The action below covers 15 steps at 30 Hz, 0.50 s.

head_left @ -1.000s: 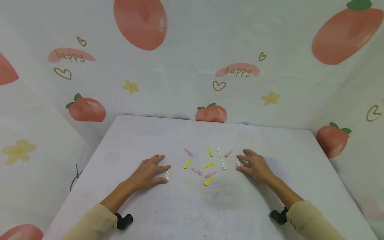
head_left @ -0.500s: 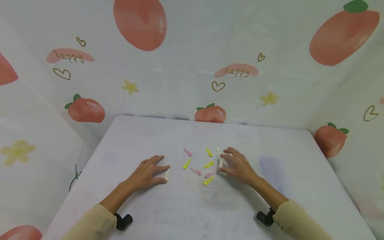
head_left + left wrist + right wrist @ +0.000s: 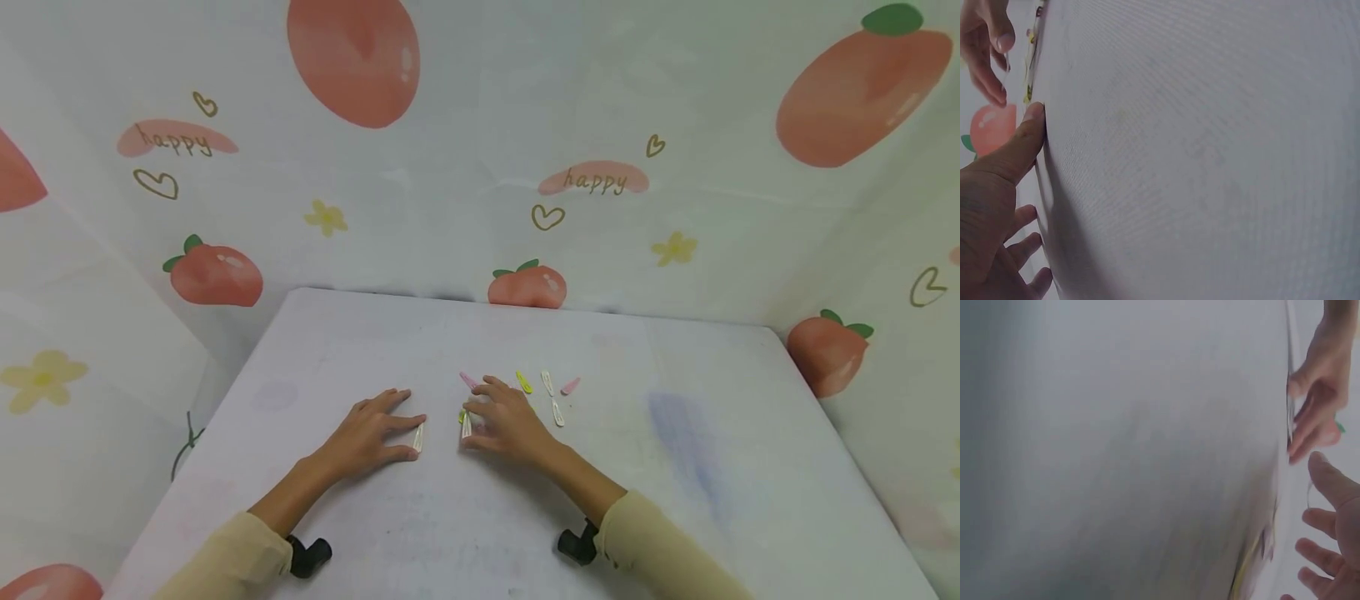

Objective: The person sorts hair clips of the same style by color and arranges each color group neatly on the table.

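The left hand (image 3: 369,437) is half spread and pinches a white clip (image 3: 418,438) by its ends at the table (image 3: 420,542). At its three o'clock, the right hand (image 3: 513,427), spread similarly, pinches a second clip (image 3: 467,427). Loose clips (image 3: 558,414) lie from ten to two o'clock around it. The clips are probably light, stiff, slightly slippery; the ends give good hold. On the wall cloth (image 3: 457,192), "happy" is readable twice, upper part; I see no brand.

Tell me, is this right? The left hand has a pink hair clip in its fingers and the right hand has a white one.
Not quite: the hair clip held by the left hand is white, not pink, as the head view shows. The right hand does have a white one.
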Motion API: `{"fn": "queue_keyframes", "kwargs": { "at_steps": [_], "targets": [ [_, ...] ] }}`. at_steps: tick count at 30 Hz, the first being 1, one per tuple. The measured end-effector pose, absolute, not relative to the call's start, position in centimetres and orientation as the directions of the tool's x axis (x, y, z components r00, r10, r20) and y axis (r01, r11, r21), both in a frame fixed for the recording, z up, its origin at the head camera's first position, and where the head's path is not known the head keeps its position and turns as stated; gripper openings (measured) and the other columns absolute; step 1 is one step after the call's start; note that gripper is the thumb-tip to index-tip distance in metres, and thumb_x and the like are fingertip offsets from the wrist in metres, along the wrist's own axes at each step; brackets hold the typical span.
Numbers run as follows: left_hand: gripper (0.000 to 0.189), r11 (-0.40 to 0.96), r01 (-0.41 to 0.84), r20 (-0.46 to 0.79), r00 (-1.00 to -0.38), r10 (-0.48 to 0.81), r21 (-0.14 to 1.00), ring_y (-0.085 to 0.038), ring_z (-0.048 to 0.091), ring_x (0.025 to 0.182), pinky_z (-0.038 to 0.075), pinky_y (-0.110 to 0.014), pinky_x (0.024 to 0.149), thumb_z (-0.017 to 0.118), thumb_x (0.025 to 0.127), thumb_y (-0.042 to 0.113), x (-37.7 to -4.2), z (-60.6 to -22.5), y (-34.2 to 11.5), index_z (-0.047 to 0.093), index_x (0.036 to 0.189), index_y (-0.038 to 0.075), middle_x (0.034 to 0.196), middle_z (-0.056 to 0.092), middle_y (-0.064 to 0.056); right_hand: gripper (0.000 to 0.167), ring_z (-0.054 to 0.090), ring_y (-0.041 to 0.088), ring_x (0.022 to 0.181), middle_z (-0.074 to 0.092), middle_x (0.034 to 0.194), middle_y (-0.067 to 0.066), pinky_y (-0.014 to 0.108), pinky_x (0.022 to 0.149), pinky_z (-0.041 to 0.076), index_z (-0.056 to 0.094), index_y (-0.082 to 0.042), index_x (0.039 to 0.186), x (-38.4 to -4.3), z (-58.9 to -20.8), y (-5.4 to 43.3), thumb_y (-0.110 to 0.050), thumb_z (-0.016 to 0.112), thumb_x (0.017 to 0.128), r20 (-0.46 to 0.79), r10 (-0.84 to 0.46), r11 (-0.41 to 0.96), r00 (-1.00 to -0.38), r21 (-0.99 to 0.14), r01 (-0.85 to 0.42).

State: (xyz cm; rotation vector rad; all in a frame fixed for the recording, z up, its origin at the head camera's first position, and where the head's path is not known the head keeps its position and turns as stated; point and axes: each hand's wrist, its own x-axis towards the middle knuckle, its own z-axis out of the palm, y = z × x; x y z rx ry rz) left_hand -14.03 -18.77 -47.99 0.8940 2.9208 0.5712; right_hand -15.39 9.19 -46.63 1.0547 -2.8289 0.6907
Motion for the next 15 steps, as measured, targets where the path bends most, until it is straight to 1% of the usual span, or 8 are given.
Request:
{"fn": "queue_keyframes", "kwargs": {
  "at_steps": [5, 10, 15],
  "targets": [
    [0.056, 0.761, 0.538, 0.086, -0.833, 0.547, 0.362, -0.046, 0.037, 0.139, 0.034, -0.065, 0.103, 0.078, 0.081, 0.046, -14.0, -48.0, -18.8, 0.069, 0.129, 0.018, 0.147, 0.048, -0.021, 0.05, 0.037, 0.032, 0.141, 0.059, 0.134, 0.008, 0.052, 0.103, 0.04, 0.071, -0.015, 0.124, -15.2, -46.7, 6.9, -0.045, 0.078, 0.084, 0.124, -0.622, 0.701, -0.773, -0.351, -0.621],
    [0.055, 0.757, 0.541, 0.097, -0.832, 0.547, 0.366, -0.047, 0.038, 0.138, 0.034, -0.066, 0.102, 0.078, 0.081, 0.046, -14.0, -48.0, -18.8, 0.07, 0.128, 0.018, 0.146, 0.048, -0.022, 0.053, 0.038, 0.029, 0.14, 0.057, 0.135, 0.006, 0.05, 0.102, 0.04, 0.071, -0.018, 0.125, -15.0, -47.3, 5.7, -0.05, 0.076, 0.083, 0.079, -0.627, 0.728, -0.775, -0.294, -0.619],
    [0.056, 0.766, 0.536, 0.086, -0.835, 0.544, 0.355, -0.043, 0.037, 0.139, 0.034, -0.064, 0.103, 0.078, 0.08, 0.047, -14.1, -48.4, -18.9, 0.069, 0.129, 0.019, 0.147, 0.048, -0.02, 0.054, 0.039, 0.027, 0.139, 0.057, 0.136, 0.006, 0.05, 0.103, 0.041, 0.071, -0.019, 0.125, -14.8, -47.4, 5.2, -0.052, 0.076, 0.083, 0.067, -0.621, 0.743, -0.781, -0.268, -0.614]
  ]
}}
